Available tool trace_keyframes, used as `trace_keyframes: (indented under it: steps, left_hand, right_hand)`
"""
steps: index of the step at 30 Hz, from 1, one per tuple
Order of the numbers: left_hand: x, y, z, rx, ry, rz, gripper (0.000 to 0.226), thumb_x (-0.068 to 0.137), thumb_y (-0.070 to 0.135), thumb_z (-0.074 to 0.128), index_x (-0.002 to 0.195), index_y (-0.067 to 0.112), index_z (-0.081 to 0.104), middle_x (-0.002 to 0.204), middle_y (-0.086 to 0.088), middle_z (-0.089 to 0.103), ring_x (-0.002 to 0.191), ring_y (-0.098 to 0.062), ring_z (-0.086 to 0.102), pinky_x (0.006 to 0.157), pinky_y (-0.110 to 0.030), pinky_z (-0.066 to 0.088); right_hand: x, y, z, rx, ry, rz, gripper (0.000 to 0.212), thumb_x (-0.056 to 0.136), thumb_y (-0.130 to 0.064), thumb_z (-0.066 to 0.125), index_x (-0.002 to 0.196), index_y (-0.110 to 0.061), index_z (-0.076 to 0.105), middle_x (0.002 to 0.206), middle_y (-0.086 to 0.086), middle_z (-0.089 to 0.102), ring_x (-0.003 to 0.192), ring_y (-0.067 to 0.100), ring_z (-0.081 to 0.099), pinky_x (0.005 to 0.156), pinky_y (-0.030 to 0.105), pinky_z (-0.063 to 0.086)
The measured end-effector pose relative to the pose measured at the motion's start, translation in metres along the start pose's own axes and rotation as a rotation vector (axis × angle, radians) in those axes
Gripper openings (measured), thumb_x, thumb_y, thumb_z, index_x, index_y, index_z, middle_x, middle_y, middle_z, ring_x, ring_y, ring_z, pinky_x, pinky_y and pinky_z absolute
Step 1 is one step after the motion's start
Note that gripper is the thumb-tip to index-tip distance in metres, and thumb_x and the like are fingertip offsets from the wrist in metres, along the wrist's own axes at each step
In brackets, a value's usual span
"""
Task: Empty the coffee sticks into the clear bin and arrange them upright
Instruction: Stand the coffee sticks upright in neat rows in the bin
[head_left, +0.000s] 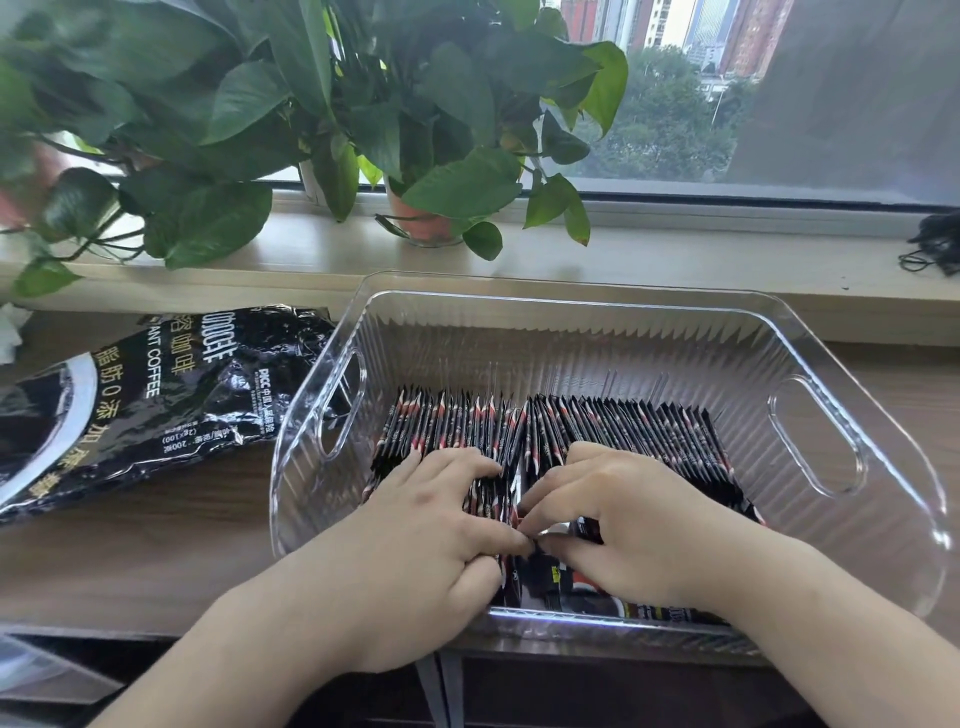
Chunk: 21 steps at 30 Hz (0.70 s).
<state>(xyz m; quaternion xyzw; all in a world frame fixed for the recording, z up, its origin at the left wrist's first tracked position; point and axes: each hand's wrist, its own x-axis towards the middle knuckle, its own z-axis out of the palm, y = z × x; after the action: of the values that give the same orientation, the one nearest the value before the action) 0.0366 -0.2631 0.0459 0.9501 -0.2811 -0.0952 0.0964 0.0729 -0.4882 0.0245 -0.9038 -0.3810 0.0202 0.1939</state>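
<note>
A clear ribbed bin (810, 364) with cut-out handles stands on the wooden table. Inside it, a row of black-and-red coffee sticks (649, 431) stands on edge, packed side by side. Both of my hands are inside the bin, on top of the near part of the row. My left hand (431, 519) lies over the left half with its fingers curled into the sticks. My right hand (623, 509) covers the right half, its fingers curled down among the sticks too. The thumbs nearly meet in the middle. A few sticks lie flat near the bin's front wall (670, 610).
A crumpled black instant-coffee bag (145, 395) lies flat on the table left of the bin. Potted green plants (426, 156) stand on the windowsill behind. A dark cable bundle (940, 244) sits on the sill at the far right.
</note>
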Motion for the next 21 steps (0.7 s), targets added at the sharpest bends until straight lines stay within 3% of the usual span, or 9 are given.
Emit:
trace_keyframes:
  steps: [4, 8, 13, 18, 21]
  left_hand:
    - [-0.002, 0.002, 0.0, 0.029, 0.081, 0.014, 0.073, 0.077, 0.048, 0.008, 0.142, 0.042, 0.043, 0.138, 0.016, 0.031, 0.132, 0.001, 0.017, 0.116, -0.026, 0.018]
    - [0.0, 0.004, -0.002, 0.045, 0.065, 0.034, 0.074, 0.08, 0.044, 0.011, 0.145, 0.033, 0.044, 0.148, 0.019, 0.034, 0.139, 0.002, 0.012, 0.114, -0.017, 0.001]
    - [0.004, 0.006, -0.009, 0.077, -0.027, 0.022, 0.057, 0.094, 0.035, 0.027, 0.151, 0.033, 0.031, 0.159, 0.02, 0.022, 0.146, 0.002, -0.002, 0.122, -0.034, -0.008]
    - [0.01, 0.007, -0.01, 0.133, -0.087, 0.006, 0.057, 0.097, 0.034, 0.033, 0.153, 0.03, 0.025, 0.163, 0.017, 0.013, 0.149, -0.001, -0.01, 0.123, -0.045, -0.008]
    - [0.009, 0.007, -0.01, 0.122, -0.05, 0.023, 0.056, 0.096, 0.035, 0.032, 0.151, 0.029, 0.031, 0.161, 0.017, 0.019, 0.149, -0.002, -0.003, 0.123, -0.042, -0.004]
  right_hand:
    - [0.0, -0.001, -0.001, -0.036, -0.005, 0.04, 0.022, 0.088, -0.038, 0.059, 0.101, -0.032, 0.075, 0.098, -0.02, 0.072, 0.091, 0.006, 0.054, 0.078, 0.031, 0.051]
    - [0.0, -0.001, 0.0, -0.022, 0.007, 0.054, 0.031, 0.086, -0.04, 0.05, 0.101, -0.033, 0.075, 0.098, -0.021, 0.072, 0.091, 0.005, 0.055, 0.079, 0.03, 0.051]
    - [0.0, -0.003, -0.001, -0.045, 0.005, 0.063, 0.034, 0.085, -0.04, 0.046, 0.098, -0.031, 0.076, 0.096, -0.019, 0.072, 0.087, 0.006, 0.056, 0.079, 0.025, 0.049]
    - [-0.001, -0.005, -0.002, -0.027, -0.01, 0.082, 0.026, 0.085, -0.034, 0.053, 0.097, -0.03, 0.076, 0.095, -0.019, 0.072, 0.086, 0.003, 0.055, 0.081, 0.01, 0.041]
    - [0.0, -0.006, -0.002, -0.038, -0.001, 0.076, 0.031, 0.083, -0.037, 0.049, 0.097, -0.031, 0.076, 0.094, -0.02, 0.072, 0.087, 0.006, 0.055, 0.077, 0.024, 0.049]
